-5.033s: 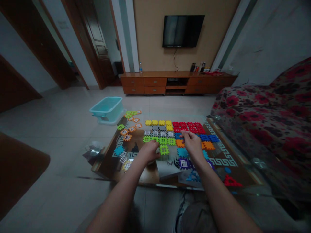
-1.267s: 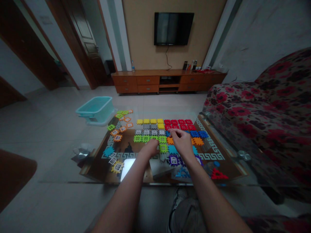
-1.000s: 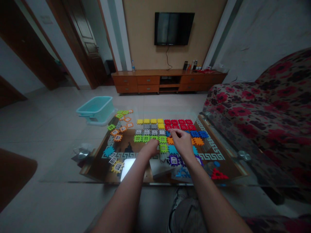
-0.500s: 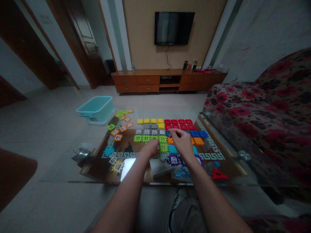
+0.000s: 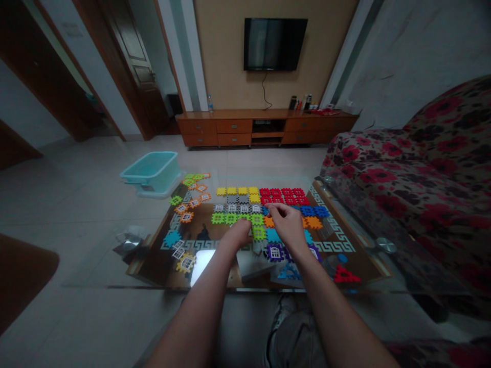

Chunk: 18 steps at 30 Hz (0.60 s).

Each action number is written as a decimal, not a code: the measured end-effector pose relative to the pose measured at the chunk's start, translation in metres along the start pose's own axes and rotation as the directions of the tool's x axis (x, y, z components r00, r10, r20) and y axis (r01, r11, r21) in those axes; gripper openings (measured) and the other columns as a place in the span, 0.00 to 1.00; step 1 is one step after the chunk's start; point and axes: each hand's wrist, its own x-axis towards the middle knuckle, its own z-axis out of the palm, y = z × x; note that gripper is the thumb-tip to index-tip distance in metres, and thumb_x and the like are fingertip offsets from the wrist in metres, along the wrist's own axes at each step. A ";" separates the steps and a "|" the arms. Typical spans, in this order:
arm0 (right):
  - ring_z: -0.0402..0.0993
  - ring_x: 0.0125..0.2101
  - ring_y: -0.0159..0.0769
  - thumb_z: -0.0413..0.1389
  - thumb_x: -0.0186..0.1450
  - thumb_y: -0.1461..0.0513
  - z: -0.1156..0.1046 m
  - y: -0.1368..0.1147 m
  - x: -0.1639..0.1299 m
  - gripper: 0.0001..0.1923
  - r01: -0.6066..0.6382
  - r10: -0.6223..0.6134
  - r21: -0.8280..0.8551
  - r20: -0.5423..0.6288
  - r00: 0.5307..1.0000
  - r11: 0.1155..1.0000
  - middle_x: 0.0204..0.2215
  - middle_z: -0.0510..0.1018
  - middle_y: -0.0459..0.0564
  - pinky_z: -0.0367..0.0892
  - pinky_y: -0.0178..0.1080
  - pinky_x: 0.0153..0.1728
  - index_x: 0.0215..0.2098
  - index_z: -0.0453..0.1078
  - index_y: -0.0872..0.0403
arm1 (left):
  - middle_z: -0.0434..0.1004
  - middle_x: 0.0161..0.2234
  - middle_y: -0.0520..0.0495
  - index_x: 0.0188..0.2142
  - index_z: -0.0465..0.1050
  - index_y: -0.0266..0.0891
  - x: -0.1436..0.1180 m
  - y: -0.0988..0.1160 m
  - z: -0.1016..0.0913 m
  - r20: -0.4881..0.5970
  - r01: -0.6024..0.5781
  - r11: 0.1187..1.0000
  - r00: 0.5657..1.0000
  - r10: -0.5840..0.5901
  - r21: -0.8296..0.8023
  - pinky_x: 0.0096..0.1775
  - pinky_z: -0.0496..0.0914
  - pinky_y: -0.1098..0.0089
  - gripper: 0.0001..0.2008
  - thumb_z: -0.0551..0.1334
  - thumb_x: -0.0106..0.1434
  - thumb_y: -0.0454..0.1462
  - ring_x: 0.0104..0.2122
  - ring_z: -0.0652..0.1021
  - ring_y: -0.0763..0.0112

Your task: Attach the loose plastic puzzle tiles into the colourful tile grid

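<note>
Head view: left hand (image 5: 238,234) curled, pressing green tiles (image 5: 245,221) on table (image 5: 345,244). Right hand (image 5: 286,221) pinched at blue tile (image 5: 265,210), just beyond left hand, nearer right; grip itself unclear.
</note>
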 end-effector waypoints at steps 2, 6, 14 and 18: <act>0.76 0.28 0.41 0.55 0.61 0.54 0.000 0.000 0.000 0.16 0.001 -0.001 -0.005 0.003 1.000 1.000 0.25 0.81 0.51 0.67 0.39 0.31 0.33 0.80 0.57 | 0.79 0.44 0.40 0.45 0.75 0.36 0.000 0.000 0.000 0.000 0.006 1.000 1.000 -0.006 0.003 0.48 0.70 0.67 0.15 0.64 0.58 0.34 0.46 0.78 0.60; 0.76 0.28 0.41 0.56 0.61 0.54 0.000 0.001 0.000 0.16 0.005 -0.005 -0.003 0.004 1.000 1.000 0.25 0.81 0.52 0.67 0.39 0.31 0.33 0.80 0.57 | 0.78 0.44 0.40 0.45 0.75 0.35 0.001 -0.002 0.002 0.008 0.022 1.000 1.000 -0.022 0.011 0.49 0.70 0.66 0.14 0.64 0.58 0.34 0.46 0.77 0.60; 0.76 0.28 0.41 0.55 0.62 0.55 0.001 0.002 0.000 0.16 0.008 -0.008 -0.007 0.011 1.000 1.000 0.26 0.81 0.52 0.67 0.39 0.32 0.34 0.80 0.57 | 0.78 0.43 0.40 0.44 0.75 0.35 0.002 -0.003 0.004 0.011 0.013 1.000 1.000 -0.013 0.017 0.48 0.70 0.67 0.14 0.63 0.57 0.33 0.45 0.77 0.61; 0.76 0.28 0.41 0.55 0.62 0.55 0.001 0.003 0.001 0.16 0.013 -0.013 -0.017 0.011 1.000 1.000 0.26 0.81 0.51 0.67 0.39 0.32 0.34 0.80 0.57 | 0.78 0.43 0.41 0.45 0.75 0.36 0.001 -0.003 0.003 0.003 -0.003 1.000 1.000 0.003 0.010 0.48 0.70 0.67 0.15 0.64 0.57 0.35 0.44 0.78 0.61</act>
